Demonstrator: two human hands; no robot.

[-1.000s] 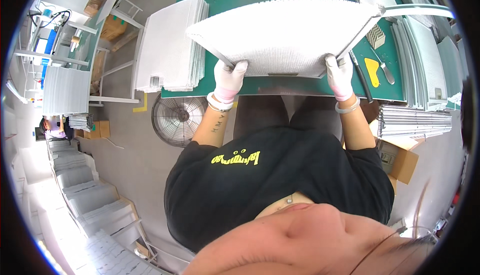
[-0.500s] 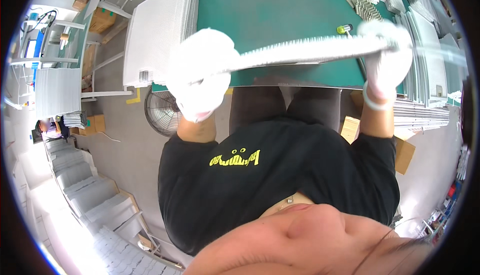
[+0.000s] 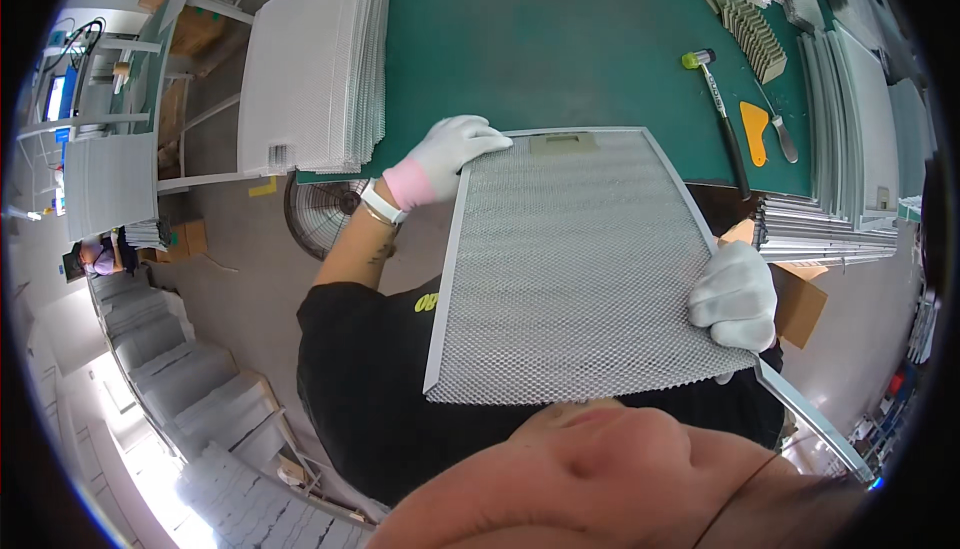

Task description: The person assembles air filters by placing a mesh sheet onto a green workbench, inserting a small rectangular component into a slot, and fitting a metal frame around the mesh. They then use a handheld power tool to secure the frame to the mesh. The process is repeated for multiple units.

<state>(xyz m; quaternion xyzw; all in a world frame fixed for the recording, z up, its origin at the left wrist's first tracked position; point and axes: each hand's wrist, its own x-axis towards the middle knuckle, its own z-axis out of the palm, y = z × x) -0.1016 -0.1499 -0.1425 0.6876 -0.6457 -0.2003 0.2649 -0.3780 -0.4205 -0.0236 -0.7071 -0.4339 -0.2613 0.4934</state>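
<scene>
A silver metal mesh filter panel point(image 3: 570, 269) is held up in front of my chest, tilted over the table's near edge. Thin metal framing runs along its left, far and right sides, while the near edge shows bare mesh. My left hand point(image 3: 445, 157), in a white glove with a pink cuff, is closed around the far left corner. My gloved right hand point(image 3: 737, 297) is a fist gripping the right edge near the bottom. From beneath that hand a metal frame strip point(image 3: 815, 419) sticks out past the near right corner. A tan latch piece point(image 3: 562, 144) sits on the far frame side.
On the green table point(image 3: 540, 39), a mallet point(image 3: 722, 109), an orange scraper point(image 3: 753, 132) and a screwdriver-like tool point(image 3: 785, 139) lie at right, near stacked tan clips point(image 3: 750, 34). Mesh sheets point(image 3: 310, 69) are piled at left; framed panels point(image 3: 850, 119) stand at right. A fan point(image 3: 322, 214) is below.
The panel was nearly edge-on and blurred over the table; now its mesh face is turned up and nearer my chest. My right hand has come down and closer; my left moved slightly right.
</scene>
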